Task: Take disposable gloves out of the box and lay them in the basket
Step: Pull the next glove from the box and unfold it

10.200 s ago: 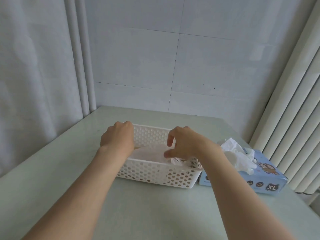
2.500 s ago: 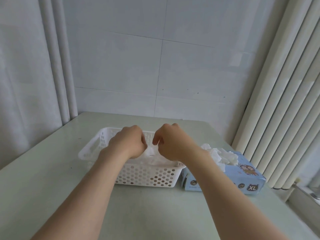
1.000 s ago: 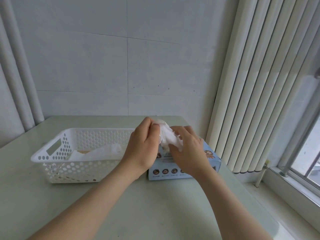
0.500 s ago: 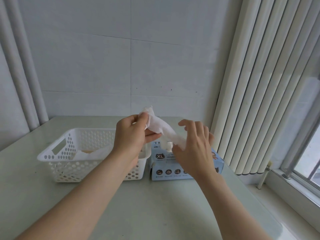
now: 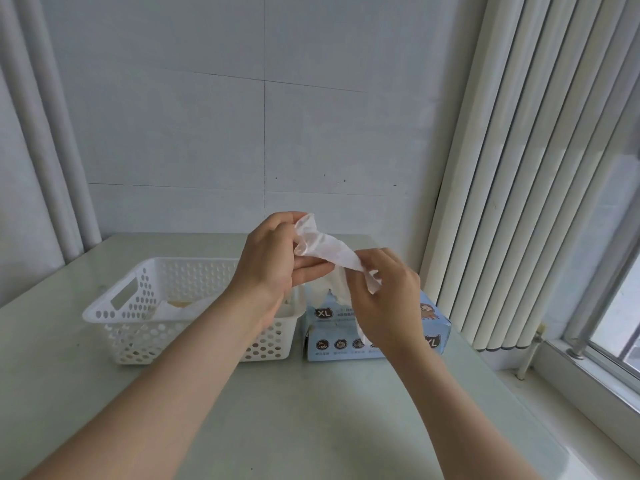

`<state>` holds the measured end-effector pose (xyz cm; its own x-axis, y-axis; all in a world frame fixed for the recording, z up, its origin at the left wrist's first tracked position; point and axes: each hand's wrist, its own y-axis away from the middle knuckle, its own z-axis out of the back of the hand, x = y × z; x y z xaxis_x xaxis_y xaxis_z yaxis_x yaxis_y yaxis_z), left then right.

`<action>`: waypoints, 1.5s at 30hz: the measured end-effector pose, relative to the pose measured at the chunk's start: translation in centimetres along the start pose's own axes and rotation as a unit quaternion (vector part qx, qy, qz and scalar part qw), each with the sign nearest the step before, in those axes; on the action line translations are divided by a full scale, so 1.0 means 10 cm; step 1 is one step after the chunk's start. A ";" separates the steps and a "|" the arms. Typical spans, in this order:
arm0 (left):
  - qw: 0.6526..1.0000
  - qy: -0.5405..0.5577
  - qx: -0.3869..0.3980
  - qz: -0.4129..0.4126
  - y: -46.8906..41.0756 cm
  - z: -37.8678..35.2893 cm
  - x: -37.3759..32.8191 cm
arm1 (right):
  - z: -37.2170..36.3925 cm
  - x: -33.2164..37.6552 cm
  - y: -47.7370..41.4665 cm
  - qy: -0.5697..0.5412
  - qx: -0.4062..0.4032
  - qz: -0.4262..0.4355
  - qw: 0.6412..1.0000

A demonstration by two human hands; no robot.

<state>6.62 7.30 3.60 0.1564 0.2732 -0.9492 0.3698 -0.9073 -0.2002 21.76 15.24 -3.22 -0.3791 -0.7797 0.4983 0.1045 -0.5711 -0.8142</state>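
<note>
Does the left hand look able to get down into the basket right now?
Probably yes. The left hand hangs just over the open right end of the basket with nothing between, though it pinches a glove that the right hand also holds.

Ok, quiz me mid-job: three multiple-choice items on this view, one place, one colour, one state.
1. The glove box stands: A) left of the basket B) right of the basket C) inside it
2. The basket is: A) white B) blue C) green
3. The raised glove is: A) lying in the basket B) held by both hands C) inside the box
B: the box sits at the basket's right end. A: its perforated walls are white. B: left hand and right hand each pinch an end.
</note>
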 end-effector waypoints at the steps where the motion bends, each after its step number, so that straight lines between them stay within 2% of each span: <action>1: 1.000 -0.022 0.008 -0.010 0.00 0.01 0.01 | 0.01 0.02 -0.01 -0.032 0.016 -0.038 0.999; 3: 0.990 -0.125 0.032 -0.060 -0.01 0.06 0.04 | 0.02 0.05 -0.02 -0.077 0.042 -0.084 0.993; 6: 0.936 -0.307 0.105 -0.138 -0.01 0.12 0.12 | 0.01 0.09 -0.01 -0.114 0.053 -0.100 0.987; 8: 0.915 -0.348 0.128 -0.161 0.00 0.11 0.15 | 0.01 0.13 -0.01 -0.138 0.047 -0.114 0.983; 13: 0.899 -0.373 0.057 -0.223 -0.04 0.09 0.19 | 0.06 0.22 -0.03 -0.155 0.021 -0.102 0.982; 15: 0.904 -0.360 0.016 -0.229 -0.06 0.11 0.17 | 0.08 0.28 -0.04 -0.177 0.010 -0.112 0.978; 21: 0.921 -0.327 -0.034 -0.207 -0.06 0.16 0.00 | 0.14 0.36 -0.05 -0.244 0.045 -0.198 0.948; 26: 0.941 -0.290 -0.074 -0.160 -0.11 0.33 -0.16 | 0.12 0.41 -0.06 -0.215 0.044 -0.186 0.958; 34: 0.946 -0.273 -0.121 -0.126 -0.19 0.64 -0.33 | -0.04 0.58 -0.19 -0.273 0.031 -0.268 0.923; 38: 0.948 -0.259 -0.137 -0.128 -0.21 0.76 -0.41 | -0.21 0.66 -0.39 -0.260 0.034 -0.256 0.931; 42: 0.937 -0.289 -0.167 -0.108 -0.27 0.97 -0.45 | -0.44 0.72 -0.56 -0.257 0.059 -0.250 0.932; 45: 0.903 -0.373 -0.195 -0.086 -0.34 1.22 -0.40 | -0.61 0.75 -0.62 -0.232 0.116 -0.255 0.932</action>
<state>-6.45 5.37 5.06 -0.5413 -0.0245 -0.8405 0.6473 -0.6501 -0.3979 12.65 14.49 3.71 -0.0014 -0.3886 0.9214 0.2364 -0.8954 -0.3772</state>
